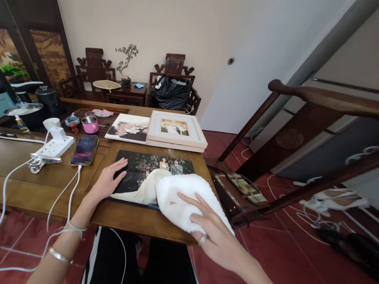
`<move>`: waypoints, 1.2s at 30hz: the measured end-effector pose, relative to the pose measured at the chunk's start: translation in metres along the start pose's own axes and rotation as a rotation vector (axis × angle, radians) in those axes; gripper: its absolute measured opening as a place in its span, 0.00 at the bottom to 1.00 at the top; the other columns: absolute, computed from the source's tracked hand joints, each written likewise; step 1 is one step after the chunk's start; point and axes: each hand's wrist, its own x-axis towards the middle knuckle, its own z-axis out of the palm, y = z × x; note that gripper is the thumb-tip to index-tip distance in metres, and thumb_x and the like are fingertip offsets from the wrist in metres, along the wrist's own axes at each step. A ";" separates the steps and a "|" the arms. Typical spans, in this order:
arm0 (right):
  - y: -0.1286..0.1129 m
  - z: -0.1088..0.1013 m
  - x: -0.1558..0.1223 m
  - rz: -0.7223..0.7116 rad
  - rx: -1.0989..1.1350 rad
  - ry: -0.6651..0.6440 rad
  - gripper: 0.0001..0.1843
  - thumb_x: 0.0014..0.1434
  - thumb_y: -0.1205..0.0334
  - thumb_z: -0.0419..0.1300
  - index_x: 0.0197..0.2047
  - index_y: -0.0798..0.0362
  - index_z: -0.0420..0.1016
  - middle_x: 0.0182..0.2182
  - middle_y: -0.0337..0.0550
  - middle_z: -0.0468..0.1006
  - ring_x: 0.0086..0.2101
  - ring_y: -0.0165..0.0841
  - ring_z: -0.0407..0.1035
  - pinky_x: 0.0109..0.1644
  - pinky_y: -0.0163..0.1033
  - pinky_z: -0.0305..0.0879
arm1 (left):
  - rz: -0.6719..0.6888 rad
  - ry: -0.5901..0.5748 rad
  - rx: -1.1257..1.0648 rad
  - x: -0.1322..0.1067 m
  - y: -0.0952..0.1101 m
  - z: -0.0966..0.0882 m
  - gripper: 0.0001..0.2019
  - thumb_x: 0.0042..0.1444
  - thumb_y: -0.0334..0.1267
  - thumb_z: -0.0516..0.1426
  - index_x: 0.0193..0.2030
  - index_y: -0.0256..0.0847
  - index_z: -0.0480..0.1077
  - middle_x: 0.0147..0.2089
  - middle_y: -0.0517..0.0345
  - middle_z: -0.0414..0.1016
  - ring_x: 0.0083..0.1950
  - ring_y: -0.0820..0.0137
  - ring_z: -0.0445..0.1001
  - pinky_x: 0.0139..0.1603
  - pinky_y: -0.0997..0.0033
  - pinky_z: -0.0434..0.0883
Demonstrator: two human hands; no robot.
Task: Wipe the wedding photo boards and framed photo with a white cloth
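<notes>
A dark, unframed photo print of a couple lies flat on the wooden table in front of me. My left hand rests flat on its left edge, fingers spread and holding nothing. My right hand lies with fingers stretched out on a white cloth, which covers the print's right front corner.
Behind the print lie a white-framed photo on a stack and another print. To the left are a phone on a white cable, a power strip and a pink cup. A dark wooden rack stands right.
</notes>
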 end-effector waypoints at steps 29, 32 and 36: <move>0.015 0.004 0.014 -0.054 -0.067 0.065 0.08 0.51 0.71 0.50 0.27 0.51 0.66 0.62 0.46 0.56 0.61 0.39 0.48 0.65 0.56 0.37 | -0.005 -0.046 0.001 -0.001 -0.009 0.000 0.22 0.57 0.40 0.50 0.58 0.36 0.63 0.65 0.47 0.56 0.67 0.63 0.53 0.66 0.55 0.52; 0.011 0.002 0.008 -0.073 -0.050 0.045 0.08 0.50 0.72 0.50 0.27 0.50 0.66 0.61 0.46 0.57 0.61 0.40 0.48 0.65 0.57 0.38 | -0.018 -0.026 -0.002 -0.001 -0.007 0.001 0.22 0.58 0.43 0.50 0.57 0.36 0.64 0.65 0.47 0.57 0.66 0.63 0.53 0.66 0.56 0.52; 0.026 0.000 0.026 -0.005 -0.029 0.049 0.08 0.53 0.69 0.49 0.30 0.51 0.68 0.61 0.47 0.58 0.60 0.39 0.51 0.65 0.55 0.41 | -0.040 0.006 -0.002 0.000 -0.006 0.001 0.22 0.57 0.44 0.51 0.56 0.36 0.66 0.63 0.47 0.60 0.66 0.63 0.55 0.65 0.56 0.53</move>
